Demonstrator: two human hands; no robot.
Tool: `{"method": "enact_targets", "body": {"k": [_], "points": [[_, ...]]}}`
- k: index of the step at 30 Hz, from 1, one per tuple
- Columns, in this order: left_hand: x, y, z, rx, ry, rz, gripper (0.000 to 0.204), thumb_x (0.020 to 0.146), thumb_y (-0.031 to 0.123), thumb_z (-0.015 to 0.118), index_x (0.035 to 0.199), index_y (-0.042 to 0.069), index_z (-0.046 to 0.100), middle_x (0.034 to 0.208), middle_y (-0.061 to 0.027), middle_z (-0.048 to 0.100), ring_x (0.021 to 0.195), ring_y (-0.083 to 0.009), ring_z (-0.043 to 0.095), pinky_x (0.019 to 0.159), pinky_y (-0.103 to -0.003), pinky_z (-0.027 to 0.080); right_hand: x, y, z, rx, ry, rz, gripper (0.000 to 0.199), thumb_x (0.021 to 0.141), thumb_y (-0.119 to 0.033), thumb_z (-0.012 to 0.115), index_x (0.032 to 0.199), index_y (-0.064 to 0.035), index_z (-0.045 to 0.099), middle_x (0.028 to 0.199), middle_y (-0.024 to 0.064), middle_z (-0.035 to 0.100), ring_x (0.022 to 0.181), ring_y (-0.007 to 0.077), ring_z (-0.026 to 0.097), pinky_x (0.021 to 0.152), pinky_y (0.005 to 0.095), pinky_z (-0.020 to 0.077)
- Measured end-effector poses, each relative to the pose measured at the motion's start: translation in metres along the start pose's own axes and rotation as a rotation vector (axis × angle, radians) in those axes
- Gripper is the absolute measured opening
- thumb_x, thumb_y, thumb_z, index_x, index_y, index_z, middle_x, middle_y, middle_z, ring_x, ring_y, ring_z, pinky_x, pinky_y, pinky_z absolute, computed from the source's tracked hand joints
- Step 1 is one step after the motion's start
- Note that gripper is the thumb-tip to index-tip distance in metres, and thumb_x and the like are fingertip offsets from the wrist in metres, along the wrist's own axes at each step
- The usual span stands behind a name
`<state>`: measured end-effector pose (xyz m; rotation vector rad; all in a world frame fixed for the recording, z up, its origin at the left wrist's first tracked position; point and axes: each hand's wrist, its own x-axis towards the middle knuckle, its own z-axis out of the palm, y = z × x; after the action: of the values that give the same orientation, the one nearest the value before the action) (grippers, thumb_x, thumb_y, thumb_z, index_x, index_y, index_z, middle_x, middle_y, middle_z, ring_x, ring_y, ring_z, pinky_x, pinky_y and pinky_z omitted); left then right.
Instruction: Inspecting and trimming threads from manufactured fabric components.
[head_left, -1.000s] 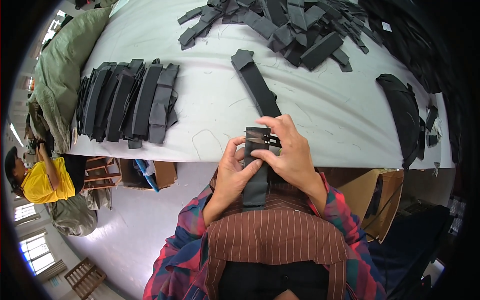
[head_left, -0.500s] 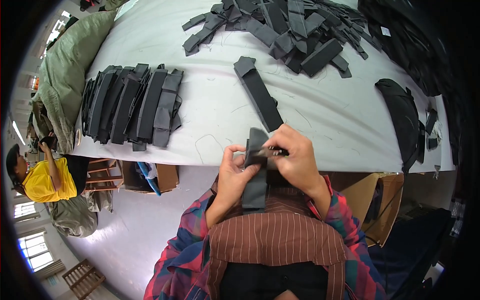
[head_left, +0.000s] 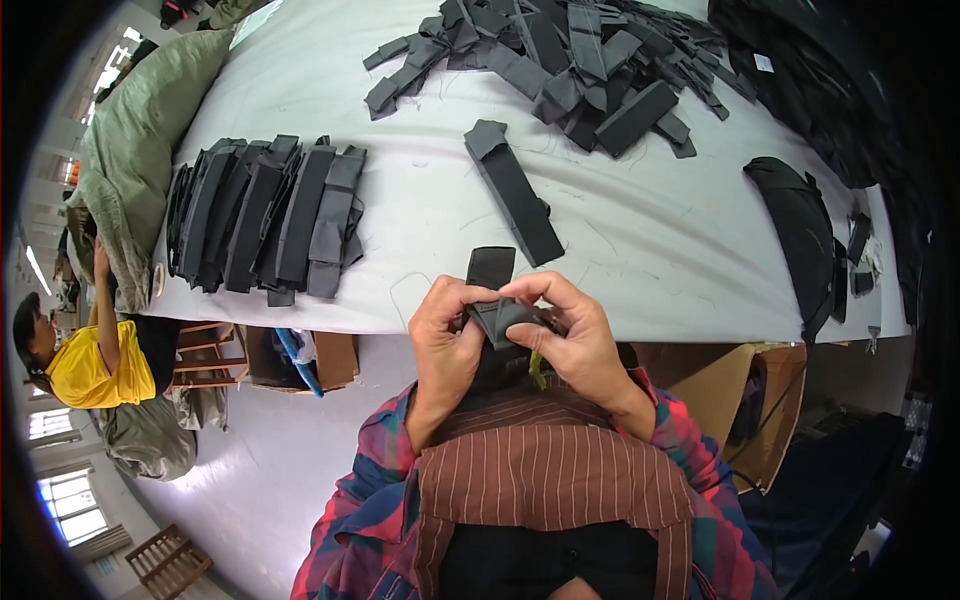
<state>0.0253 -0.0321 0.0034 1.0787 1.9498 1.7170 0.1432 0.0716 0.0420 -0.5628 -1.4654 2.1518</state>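
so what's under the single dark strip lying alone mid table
Under the single dark strip only the white table cover shows around its edges. Whatever lies directly beneath is covered. Both hands, left hand and right hand, hold a different folded strip.

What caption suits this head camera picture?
Both hands, left hand and right hand, fold a dark fabric strip at the white table edge.

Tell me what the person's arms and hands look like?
Both hands, left and right, are bare: no gloves, rings or watch show. The sleeves are plaid in red, blue and green, reaching the wrists. A brown apron with thin pale stripes lies between them.
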Motion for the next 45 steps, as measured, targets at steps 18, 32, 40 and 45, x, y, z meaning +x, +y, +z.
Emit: {"method": "enact_targets", "body": {"k": [18, 32, 40, 45], "points": [[0.029, 0.025, -0.01, -0.079, 0.082, 0.027, 0.02, 0.073, -0.008, 0.063, 0.076, 0.004, 0.047, 0.076, 0.0004, 0.051, 0.072, -0.0095, 0.049, 0.069, -0.021, 0.041, -0.003, -0.001, 0.0, -0.832, -0.159, -0.67, 0.031, 0.056, 0.008, 0.059, 0.083, -0.0052, 0.062, 0.075, 0.0082, 0.051, 0.061, 0.0252, 0.056, 0.053, 0.0347, 0.0452], [0.018, -0.005, -0.018, -0.685, -0.2, -0.702, 0.033, 0.094, 0.015, 0.052, 0.12, -0.006, 0.051, 0.085, -0.0048, 0.06, 0.071, -0.0105, 0.057, 0.067, -0.025, 0.048, -0.003, 0.019, -0.017, -1.151, -0.307, -0.662, 0.011, 0.068, -0.001, 0.058, 0.076, -0.0076, 0.057, 0.076, 0.0046, 0.052, 0.06, 0.0222, 0.054, 0.056, 0.0334, 0.0424], [0.021, -0.011, -0.017, -0.62, -0.107, -0.742, 0.05, 0.093, 0.019, 0.055, 0.133, -0.008, 0.039, 0.087, -0.0054, 0.059, 0.07, -0.0098, 0.056, 0.063, -0.023, 0.047, -0.007, 0.017, -0.019, -1.408, -0.476, -0.654, 0.004, 0.074, -0.012, 0.056, 0.071, -0.0099, 0.057, 0.076, 0.0013, 0.052, 0.061, 0.0149, 0.054, 0.058, 0.0294, 0.0404], [0.032, -0.01, -0.011, -0.305, -0.203, -0.61, 0.068, 0.087, 0.02, 0.066, 0.136, -0.011, 0.03, 0.086, -0.005, 0.057, 0.071, -0.0063, 0.053, 0.062, -0.021, 0.045, -0.006, 0.019, -0.012, -1.428, -0.524, -0.678, 0.003, 0.071, -0.013, 0.058, 0.069, -0.0115, 0.055, 0.074, 0.0003, 0.048, 0.062, 0.0143, 0.053, 0.057, 0.0294, 0.0387]]}}
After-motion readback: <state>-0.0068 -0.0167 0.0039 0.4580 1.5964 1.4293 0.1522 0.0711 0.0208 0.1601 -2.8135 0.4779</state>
